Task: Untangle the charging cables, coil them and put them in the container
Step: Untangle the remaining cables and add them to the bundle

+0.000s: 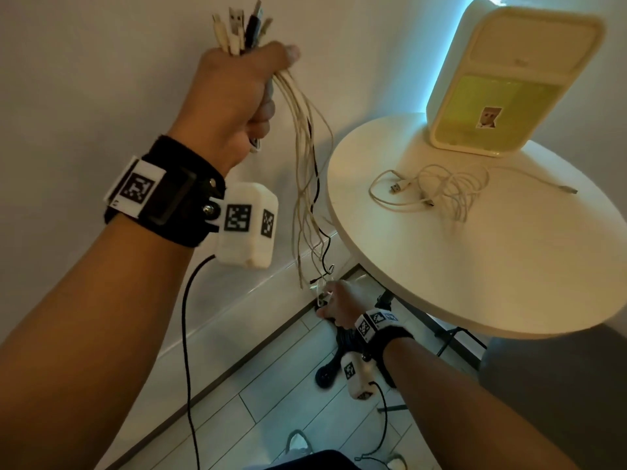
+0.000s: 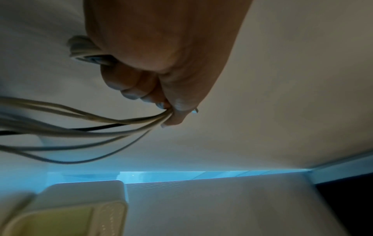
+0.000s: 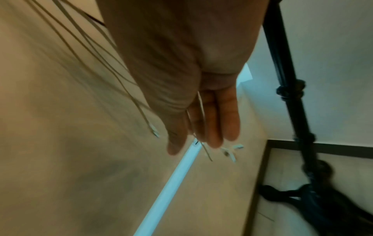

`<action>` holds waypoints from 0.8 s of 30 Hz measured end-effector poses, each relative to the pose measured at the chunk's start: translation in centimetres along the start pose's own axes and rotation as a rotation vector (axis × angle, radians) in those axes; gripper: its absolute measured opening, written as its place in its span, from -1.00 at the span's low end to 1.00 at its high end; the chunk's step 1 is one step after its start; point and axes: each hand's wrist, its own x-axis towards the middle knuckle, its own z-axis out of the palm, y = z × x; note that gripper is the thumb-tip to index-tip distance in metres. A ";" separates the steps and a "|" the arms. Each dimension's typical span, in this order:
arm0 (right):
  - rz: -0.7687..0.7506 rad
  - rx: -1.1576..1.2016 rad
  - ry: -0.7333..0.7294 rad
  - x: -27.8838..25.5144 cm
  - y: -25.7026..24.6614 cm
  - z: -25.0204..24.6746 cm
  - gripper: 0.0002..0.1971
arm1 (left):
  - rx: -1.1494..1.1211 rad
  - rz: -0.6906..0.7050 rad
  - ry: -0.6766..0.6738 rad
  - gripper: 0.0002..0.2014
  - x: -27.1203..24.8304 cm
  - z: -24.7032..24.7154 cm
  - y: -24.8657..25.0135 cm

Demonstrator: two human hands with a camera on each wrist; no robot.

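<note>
Bundle of charging cables, mostly white with one black strand, hangs down the centre of the head view. Plug ends fan out above the fist at upper centre; free ends dangle low, near the skirting.

Left hand, raised in the upper left of centre, is clenched round the bundle just below the plugs. The left wrist view confirms it: fingers curled tight, strands leaving beside the thumb.

Right hand, low at centre, reaches to the dangling ends. In the right wrist view its fingers lie straight and close together, with thin strands running across them and the thumb alongside. Looks like combing, not a firm pinch; blur prevents certainty.

A second tangle of white cable lies on the round table, centre right. The container, cream with a yellow-green panel, stands at the table's far edge, upper right.

Step in hand, as judged: stroking the strands straight. To do well:
- keep the top fist firm so the plugs stay level
- run the lower fingers downward slowly, stopping at any snag
- work crossings apart, don't tug
- catch all the ends before coiling

Table tangle not yet dealt with.
</note>
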 end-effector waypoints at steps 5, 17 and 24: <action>0.085 0.139 -0.043 -0.1 -1.3 -1.9 -0.72 | 0.027 -0.078 0.055 -0.55 -0.1 -0.6 -2.5; -0.327 0.708 0.411 -1.1 -10.8 -5.2 -0.44 | 0.222 -0.214 -0.028 -0.61 -1.8 -0.2 -5.8; -0.217 0.756 0.215 0.0 -10.6 -2.7 -0.41 | 0.133 -0.115 0.045 -0.58 -1.8 -0.8 -2.7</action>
